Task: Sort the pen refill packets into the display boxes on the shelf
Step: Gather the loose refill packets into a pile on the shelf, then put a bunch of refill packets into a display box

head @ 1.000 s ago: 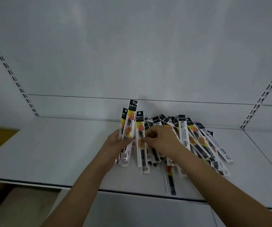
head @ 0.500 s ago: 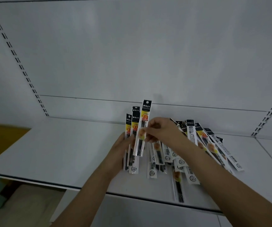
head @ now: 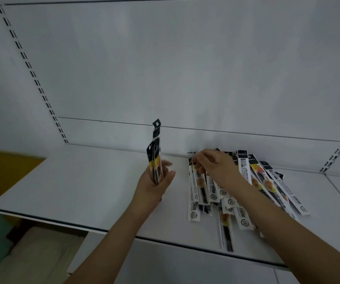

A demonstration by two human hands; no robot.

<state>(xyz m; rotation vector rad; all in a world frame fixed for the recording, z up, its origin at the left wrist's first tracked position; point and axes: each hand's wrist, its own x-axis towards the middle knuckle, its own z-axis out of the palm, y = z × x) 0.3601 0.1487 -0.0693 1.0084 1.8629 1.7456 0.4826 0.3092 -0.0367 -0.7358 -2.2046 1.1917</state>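
My left hand (head: 155, 186) grips a small upright bunch of pen refill packets (head: 155, 152), black tops up, above the white shelf (head: 95, 181). A fanned pile of several more packets (head: 253, 189) lies on the shelf to the right. My right hand (head: 214, 165) reaches over the pile's left part and pinches the black top of one packet (head: 195, 181) lying there. No display boxes show in the view.
The white back panel (head: 165, 68) rises behind the shelf, with slotted uprights at left (head: 32, 74) and right (head: 337, 152). The shelf's front edge (head: 42, 219) runs below my arms. A yellow surface (head: 3, 171) lies at far left, with pale things below.
My right hand passed a packet into the bunch in my left hand, then moved back right to the pile. My left hand turned the bunch edge-on and shifted left.
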